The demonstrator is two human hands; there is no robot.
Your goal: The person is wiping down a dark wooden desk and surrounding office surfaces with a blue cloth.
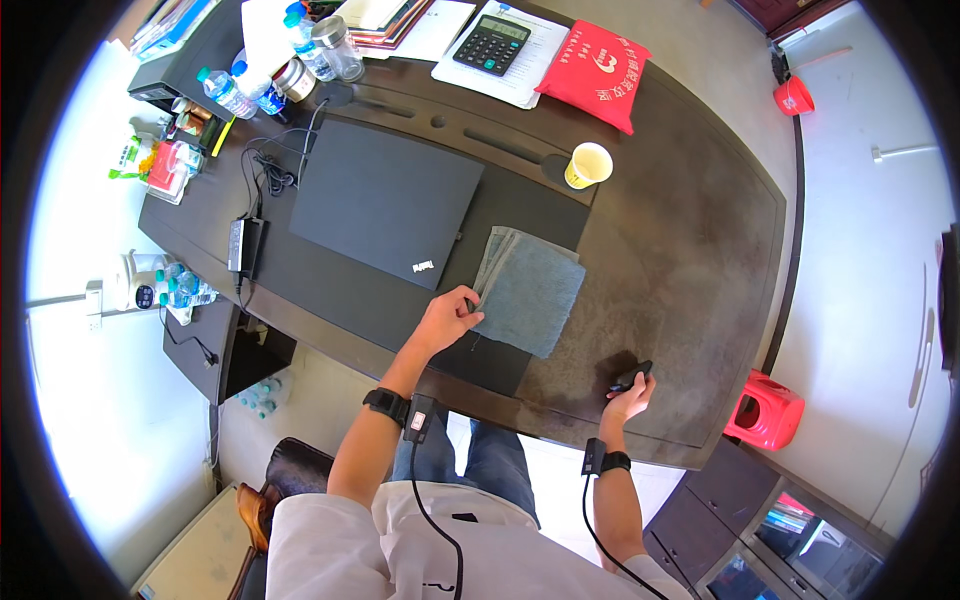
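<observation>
My left hand (450, 316) is at the left edge of a folded blue-grey cloth (534, 292), its fingers closed around a small dark object (470, 305) that is mostly hidden. In my right hand (631, 397) is a black computer mouse (630, 376), tilted above the dark wooden desk (675, 285) near its front right part. A closed black laptop (386, 199) lies on a dark desk mat (360, 304), to the left of the cloth. Beyond the cloth stands a yellow and white paper cup (589, 166).
A power adapter (246, 246) with coiled cables lies left of the laptop. Plastic bottles (226, 93), a glass jar (339, 48), a calculator (492, 45) on papers and a red bag (598, 75) stand or lie along the far side. A red plastic stool (766, 411) is beyond the right edge.
</observation>
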